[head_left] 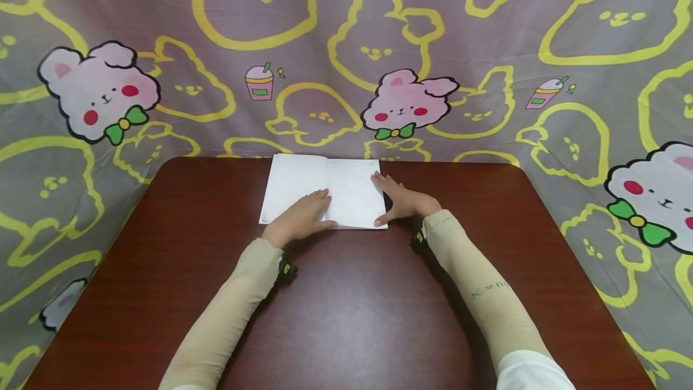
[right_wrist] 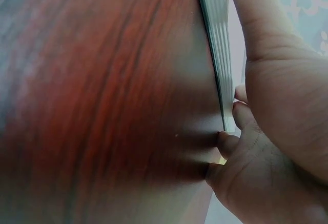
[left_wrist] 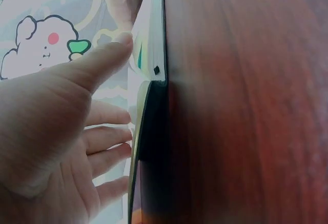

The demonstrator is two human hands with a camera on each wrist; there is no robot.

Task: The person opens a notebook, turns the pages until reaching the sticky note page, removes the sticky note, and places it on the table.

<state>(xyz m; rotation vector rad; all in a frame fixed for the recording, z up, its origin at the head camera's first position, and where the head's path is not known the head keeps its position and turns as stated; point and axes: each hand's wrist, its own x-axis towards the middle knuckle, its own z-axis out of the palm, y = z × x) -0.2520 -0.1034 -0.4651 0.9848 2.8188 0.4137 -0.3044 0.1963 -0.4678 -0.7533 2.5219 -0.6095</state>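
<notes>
An open book (head_left: pixel 354 188) with white pages lies on the brown table (head_left: pixel 335 312), near its far edge. My left hand (head_left: pixel 300 216) rests spread over the left page, its fingertips by the middle fold and its thumb by the near edge. In the left wrist view, that side of the cover (left_wrist: pixel 154 116) is tilted a little off the tabletop. At the book's right edge is my right hand (head_left: pixel 405 198), thumb and fingers spread apart. Seen from the right wrist, the thumb touches the page block (right_wrist: pixel 219 39) from above, while some fingertips meet the table beside it.
Behind the table hangs a grey curtain (head_left: pixel 319 23) printed with yellow outlines and pink-and-white cartoon animals. It also runs along both sides. Small dark devices are worn at the left wrist (head_left: pixel 287 271) and the right wrist (head_left: pixel 418 239).
</notes>
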